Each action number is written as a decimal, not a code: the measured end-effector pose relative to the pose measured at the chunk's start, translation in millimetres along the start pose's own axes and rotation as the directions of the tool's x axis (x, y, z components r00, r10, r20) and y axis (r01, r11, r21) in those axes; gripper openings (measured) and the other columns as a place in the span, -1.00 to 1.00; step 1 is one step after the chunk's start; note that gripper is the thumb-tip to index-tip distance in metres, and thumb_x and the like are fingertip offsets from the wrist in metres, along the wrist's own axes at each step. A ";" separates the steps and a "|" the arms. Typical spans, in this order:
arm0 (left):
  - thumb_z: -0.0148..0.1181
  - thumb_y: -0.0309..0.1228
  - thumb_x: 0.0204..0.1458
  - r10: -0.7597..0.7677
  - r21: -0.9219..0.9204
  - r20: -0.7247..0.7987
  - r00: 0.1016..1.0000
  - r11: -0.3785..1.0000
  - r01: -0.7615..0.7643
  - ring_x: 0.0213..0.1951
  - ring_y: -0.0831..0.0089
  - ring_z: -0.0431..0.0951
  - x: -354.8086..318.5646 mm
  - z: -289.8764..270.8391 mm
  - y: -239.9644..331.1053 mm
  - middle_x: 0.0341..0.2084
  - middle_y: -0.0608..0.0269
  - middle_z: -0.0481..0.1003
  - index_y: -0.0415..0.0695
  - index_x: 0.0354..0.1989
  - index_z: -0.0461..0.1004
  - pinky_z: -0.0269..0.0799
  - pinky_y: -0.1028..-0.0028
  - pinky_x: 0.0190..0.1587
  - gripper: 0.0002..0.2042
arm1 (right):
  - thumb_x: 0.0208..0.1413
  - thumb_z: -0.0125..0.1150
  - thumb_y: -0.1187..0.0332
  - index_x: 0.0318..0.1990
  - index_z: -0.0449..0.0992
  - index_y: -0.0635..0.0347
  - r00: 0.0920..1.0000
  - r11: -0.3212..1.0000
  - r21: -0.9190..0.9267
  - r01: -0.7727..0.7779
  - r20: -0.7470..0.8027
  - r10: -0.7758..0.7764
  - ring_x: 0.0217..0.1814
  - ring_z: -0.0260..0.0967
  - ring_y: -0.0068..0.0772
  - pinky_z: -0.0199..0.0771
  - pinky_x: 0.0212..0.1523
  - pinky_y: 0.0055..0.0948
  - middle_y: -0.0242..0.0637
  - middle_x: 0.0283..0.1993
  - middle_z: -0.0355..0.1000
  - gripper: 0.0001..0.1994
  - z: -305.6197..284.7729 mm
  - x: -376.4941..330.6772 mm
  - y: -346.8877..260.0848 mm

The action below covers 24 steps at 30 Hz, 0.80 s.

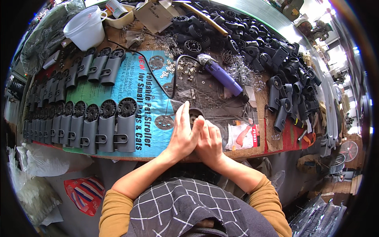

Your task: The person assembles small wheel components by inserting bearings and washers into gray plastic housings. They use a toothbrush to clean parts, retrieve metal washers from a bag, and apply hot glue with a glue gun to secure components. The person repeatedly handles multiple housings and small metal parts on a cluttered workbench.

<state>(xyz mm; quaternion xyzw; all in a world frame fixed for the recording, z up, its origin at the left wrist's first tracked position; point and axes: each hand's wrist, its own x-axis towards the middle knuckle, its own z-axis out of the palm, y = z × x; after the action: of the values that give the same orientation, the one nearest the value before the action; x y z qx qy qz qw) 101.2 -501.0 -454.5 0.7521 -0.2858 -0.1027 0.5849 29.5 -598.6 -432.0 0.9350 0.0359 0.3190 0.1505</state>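
My left hand [182,133] and my right hand [209,143] meet at the near edge of the bench. Between and just beyond them shows the round, dark end of a black plastic joint piece [196,113]; my hands hide the rest. The left fingers lie long and close together along its left side. On the right, my fingers are curled in against it. Past the hands, a blue-purple electric screwdriver [224,77] lies with its black cord [162,87] looping left. Small washers [184,70] and metal springs [244,71] are scattered beyond.
Rows of black plastic joint pieces [126,128] stand at the left. A heap of black parts [252,43] fills the far and right side. A white bucket [84,27] stands far left, near a cardboard piece [154,16]. Bags [83,193] lie on the floor.
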 end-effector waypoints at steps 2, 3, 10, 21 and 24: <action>-0.04 0.02 0.23 0.132 -0.015 -0.117 0.984 0.991 -0.135 0.12 -0.05 0.32 10.4 6.0 -12.1 0.05 -0.20 0.31 -0.35 0.11 0.29 0.20 0.17 0.21 -0.41 | 0.01 0.16 0.45 -0.05 0.50 0.41 0.987 0.936 0.326 -0.130 0.131 0.091 -0.08 0.45 -0.19 0.46 -0.07 -0.31 -0.04 0.04 0.43 -0.67 -2.0 -9.3 1.9; -0.03 -0.01 0.24 0.144 0.008 -0.087 0.986 0.990 -0.144 0.11 0.00 0.33 15.3 5.7 -16.8 0.02 -0.14 0.35 -0.32 0.06 0.34 0.21 0.20 0.20 -0.46 | 0.01 0.18 0.47 -0.01 0.49 0.38 0.959 0.797 0.537 -0.277 0.211 0.191 -0.06 0.45 -0.16 0.46 -0.05 -0.27 0.03 0.09 0.39 -0.66 -0.9 -12.3 7.9; 0.41 -0.14 -0.13 0.184 0.092 0.034 0.982 0.978 -0.186 0.00 0.04 0.41 27.6 -7.6 -15.3 -0.10 -0.03 0.40 -0.20 -0.06 0.39 0.32 0.20 0.09 -0.47 | 0.15 0.24 0.33 -0.21 0.57 0.33 0.501 -0.098 0.516 -0.851 0.853 0.146 -0.32 0.41 -0.63 0.45 -0.23 -0.51 -0.37 -0.35 0.53 -0.79 39.7 13.9 65.3; 0.44 -0.34 -0.24 0.024 -0.046 0.043 0.999 0.999 -0.022 0.00 0.13 0.40 27.8 -8.4 -6.0 -0.12 0.03 0.36 -0.21 -0.05 0.35 0.34 0.27 0.07 -0.45 | 0.03 0.25 0.41 -0.36 0.55 0.22 0.884 0.736 0.501 -0.456 0.347 0.312 -0.23 0.45 -0.11 0.41 -0.21 -0.26 -0.22 -0.34 0.47 -0.92 132.5 54.8 100.9; 0.44 -0.30 -0.23 0.068 -0.022 0.028 0.997 0.997 -0.067 -0.05 0.05 0.40 25.8 -7.5 -8.4 -0.11 -0.01 0.32 -0.19 0.00 0.23 0.38 0.20 -0.01 -0.38 | 0.03 0.25 0.42 -0.37 0.55 0.24 0.877 0.714 0.515 -0.473 0.351 0.328 -0.26 0.45 -0.11 0.41 -0.20 -0.27 -0.21 -0.36 0.46 -0.92 111.2 60.5 95.5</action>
<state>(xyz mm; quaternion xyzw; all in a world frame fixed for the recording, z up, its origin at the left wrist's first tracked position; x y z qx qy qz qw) 128.5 -507.8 -455.5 0.7344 -0.3183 -0.0964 0.5917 142.3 -708.5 -451.0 0.9506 -0.0901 0.2044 -0.2157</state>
